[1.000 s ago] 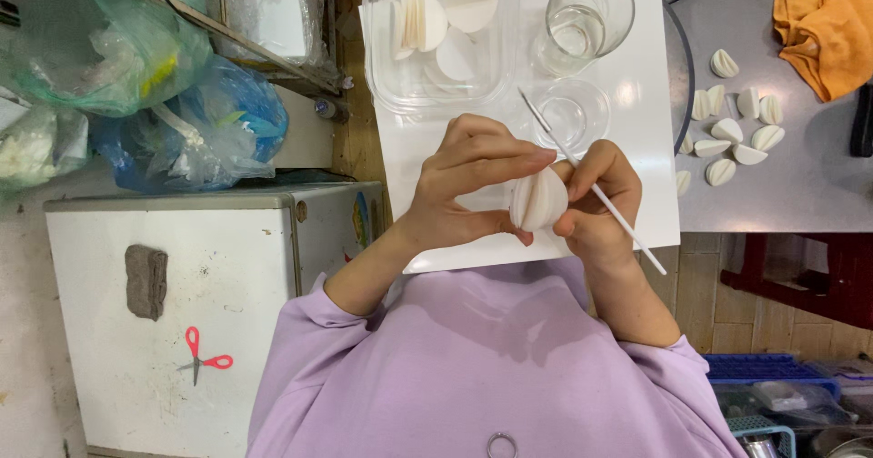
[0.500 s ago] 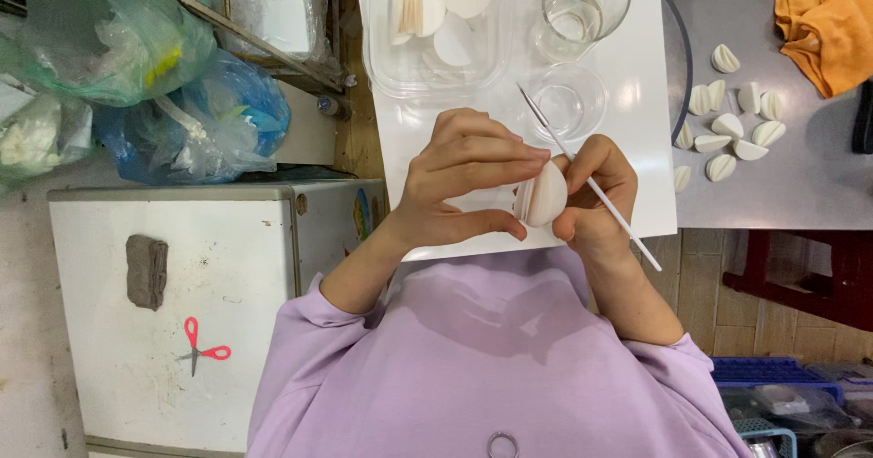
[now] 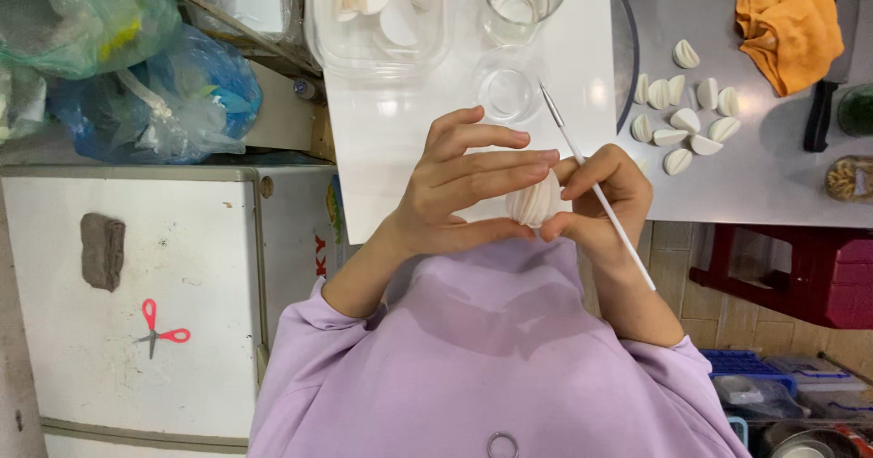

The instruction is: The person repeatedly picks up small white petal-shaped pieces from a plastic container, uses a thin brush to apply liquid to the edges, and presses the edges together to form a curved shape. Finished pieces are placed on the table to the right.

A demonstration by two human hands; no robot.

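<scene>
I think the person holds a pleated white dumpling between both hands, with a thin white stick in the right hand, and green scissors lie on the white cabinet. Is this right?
Not quite: the scissors on the white cabinet are red, not green, as the head view shows. The rest holds: both hands, left hand and right hand, hold the pleated white dumpling, and the right hand has the thin white stick.

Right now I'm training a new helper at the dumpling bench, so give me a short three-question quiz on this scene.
1. True or false: the thin white stick is in the right hand.
2. What does the left hand hold? A) a pleated white dumpling B) red scissors C) an orange cloth
3. Where do the finished dumplings lie?

Key: 1 true; 2 A; 3 on the grey table, beside the orange cloth.
</scene>
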